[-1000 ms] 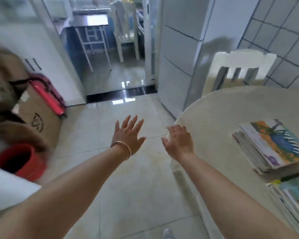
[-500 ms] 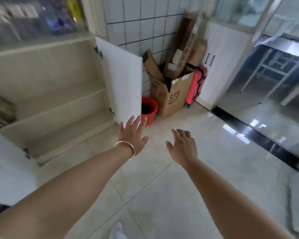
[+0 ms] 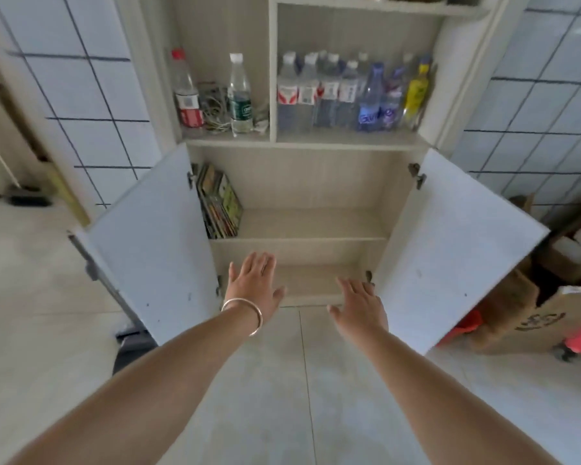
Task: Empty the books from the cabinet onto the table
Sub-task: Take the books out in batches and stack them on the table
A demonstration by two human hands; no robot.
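Hands, left (image 3: 255, 284) and right (image 3: 359, 304), grip wide, empty, before cabinet (image 3: 302, 196) books (image 3: 219, 205).

Bare forearms, no sleeves; a thin metal bangle (image 3: 245, 313) circles the left wrist

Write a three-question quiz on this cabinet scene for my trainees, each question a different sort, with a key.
1. True or false: both lower cabinet doors stand open.
2. The remaining books stand at which side of their shelf: A left, B middle, C right?
3. Fill in: the left hand and right hand hold ____.

Key: 1 true; 2 A; 3 nothing, both are open and empty.
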